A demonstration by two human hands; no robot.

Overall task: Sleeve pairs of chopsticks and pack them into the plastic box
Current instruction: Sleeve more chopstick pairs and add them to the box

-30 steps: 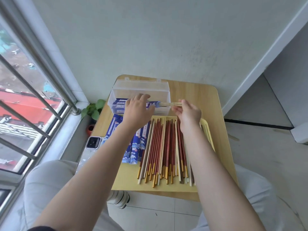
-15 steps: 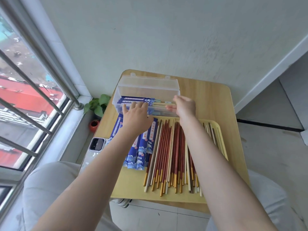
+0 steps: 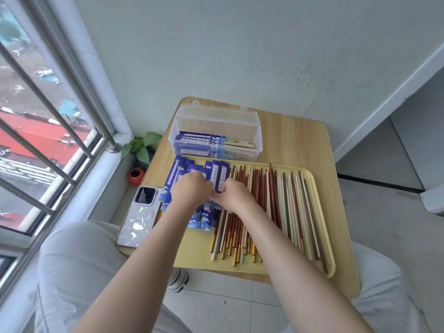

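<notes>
**Blue sleeves under both hands on the yellow tray**

Steel window bars (image 3: 36, 145) stood at the far left, with a small green plant (image 3: 141, 146) in a red pot (image 3: 136, 176) on the floor below the sill. A phone (image 3: 140, 216) in a pale case lay on the left edge of the wooden table (image 3: 300, 140).

On the left part of the yellow tray (image 3: 319, 236) lay the pile of blue paper sleeves (image 3: 185, 170). The left hand (image 3: 191, 191) rested on the pile with fingers curled down; whether it pinched a sleeve could not be told. Just beside it, touching, the right hand (image 3: 234, 195) pinched the near end of one sleeve (image 3: 219, 176).

Behind them the clear plastic box (image 3: 216, 131) stood open, sleeved pairs (image 3: 204, 140) lying inside. Loose chopsticks (image 3: 276, 207), red, brown and cream, filled the tray's middle and right.
</notes>
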